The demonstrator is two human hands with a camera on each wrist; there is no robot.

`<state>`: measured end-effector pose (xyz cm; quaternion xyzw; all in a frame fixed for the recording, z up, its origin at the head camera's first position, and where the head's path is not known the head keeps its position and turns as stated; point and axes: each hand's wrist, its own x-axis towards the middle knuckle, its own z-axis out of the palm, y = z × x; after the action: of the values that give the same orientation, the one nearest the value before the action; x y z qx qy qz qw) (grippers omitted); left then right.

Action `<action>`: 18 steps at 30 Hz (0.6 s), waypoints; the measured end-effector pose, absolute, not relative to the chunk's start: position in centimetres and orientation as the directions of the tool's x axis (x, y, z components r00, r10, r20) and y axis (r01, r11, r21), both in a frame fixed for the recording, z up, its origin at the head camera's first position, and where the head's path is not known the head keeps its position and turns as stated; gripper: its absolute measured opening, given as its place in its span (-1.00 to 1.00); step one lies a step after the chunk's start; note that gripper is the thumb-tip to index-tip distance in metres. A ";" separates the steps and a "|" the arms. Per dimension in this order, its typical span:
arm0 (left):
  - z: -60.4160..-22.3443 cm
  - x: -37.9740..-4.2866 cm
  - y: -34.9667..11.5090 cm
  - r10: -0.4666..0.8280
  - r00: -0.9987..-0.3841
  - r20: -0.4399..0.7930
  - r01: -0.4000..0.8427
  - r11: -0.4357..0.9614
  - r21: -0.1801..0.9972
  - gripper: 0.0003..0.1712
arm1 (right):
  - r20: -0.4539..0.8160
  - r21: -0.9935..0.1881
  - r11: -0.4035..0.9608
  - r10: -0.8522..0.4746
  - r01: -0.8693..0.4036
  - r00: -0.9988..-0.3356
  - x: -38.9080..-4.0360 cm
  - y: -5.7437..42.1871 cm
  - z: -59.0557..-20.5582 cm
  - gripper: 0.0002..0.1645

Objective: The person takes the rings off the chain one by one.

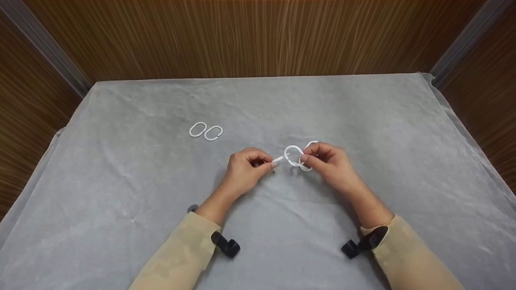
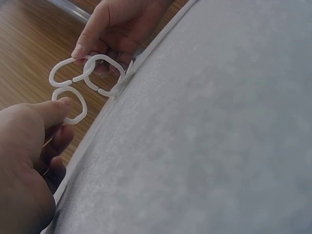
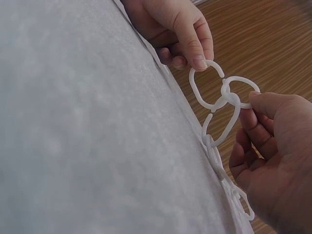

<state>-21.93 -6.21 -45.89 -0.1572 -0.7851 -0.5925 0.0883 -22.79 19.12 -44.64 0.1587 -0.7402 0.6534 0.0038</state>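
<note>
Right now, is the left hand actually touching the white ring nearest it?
Touching: the right wrist view shows the left hand pinching the white ring at one end.

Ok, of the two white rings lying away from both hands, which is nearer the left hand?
The right ring of that pair in the head view; the left ring lies beyond it, farther from the left hand.

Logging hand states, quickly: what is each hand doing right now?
Left hand: closed, pinching a white ring.
Right hand: closed, pinching one link of a white chain.
</note>
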 end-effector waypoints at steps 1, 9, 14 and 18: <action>-45.9 -21.9 -6.2 0.128 -0.937 0.325 0.348 0.247 0.904 -0.92 | 0.216 -0.965 0.095 -0.233 -0.243 -0.948 -22.8 19.1 -44.6 -0.95; -45.6 -22.2 -6.0 0.043 -0.947 0.317 0.320 0.193 0.928 -0.92 | 0.224 -0.963 0.099 -0.232 -0.251 -0.947 -22.8 19.4 -44.5 -0.96; -45.3 -22.2 -5.9 -0.005 -0.961 0.276 0.272 0.143 0.951 -0.92 | 0.221 -0.965 0.091 -0.230 -0.248 -0.948 -22.8 19.3 -44.6 -0.95; -44.6 -22.1 -5.8 -0.015 -0.964 0.265 0.261 0.132 0.956 -0.93 | 0.216 -0.964 0.104 -0.235 -0.246 -0.948 -22.8 19.3 -44.5 -0.93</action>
<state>-22.06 -5.81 -44.60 -0.0825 -0.7450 -0.6535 0.1055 -22.80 19.28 -44.54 0.1619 -0.7430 0.6494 0.0040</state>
